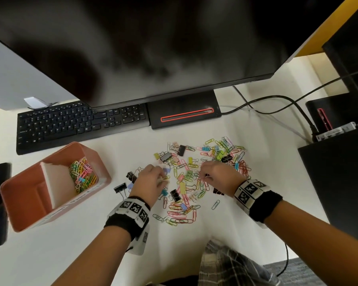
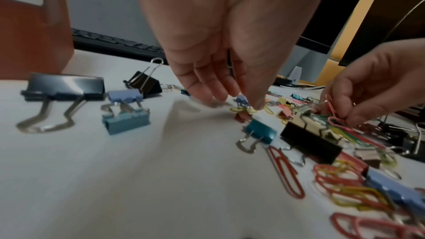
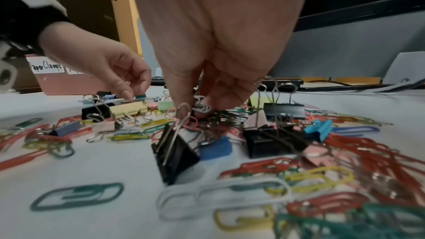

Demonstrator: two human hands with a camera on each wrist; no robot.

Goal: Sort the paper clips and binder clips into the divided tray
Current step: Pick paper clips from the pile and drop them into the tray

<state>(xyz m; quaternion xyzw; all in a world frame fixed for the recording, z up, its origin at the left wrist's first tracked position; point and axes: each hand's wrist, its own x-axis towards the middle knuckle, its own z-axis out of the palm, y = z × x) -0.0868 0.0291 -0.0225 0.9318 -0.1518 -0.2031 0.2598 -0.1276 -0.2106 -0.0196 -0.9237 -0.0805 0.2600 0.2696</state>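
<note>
The orange divided tray [image 1: 29,205] stands at the left; its far compartment holds coloured paper clips [image 1: 82,176], and a label on its side reads "Paper Clamps" [image 3: 46,66]. A mixed pile of paper clips and binder clips [image 1: 186,211] covers the desk's middle. My left hand [image 1: 163,177] is at the pile's left edge, its curled fingertips closing on a yellow paper clip [image 2: 243,110] next to a small purple binder clip [image 2: 242,101]. In the pile's middle, my right hand [image 3: 197,110] pinches a few paper clips [image 3: 202,106], white and pink. A black binder clip [image 3: 174,152] stands just in front of it.
A black keyboard [image 1: 70,122], a monitor [image 1: 153,48] and its base [image 1: 184,114] line the back of the white desk. Cables [image 1: 277,100] and black boxes [image 1: 339,182] are at the right. Loose black binder clips [image 1: 120,187] lie between tray and pile.
</note>
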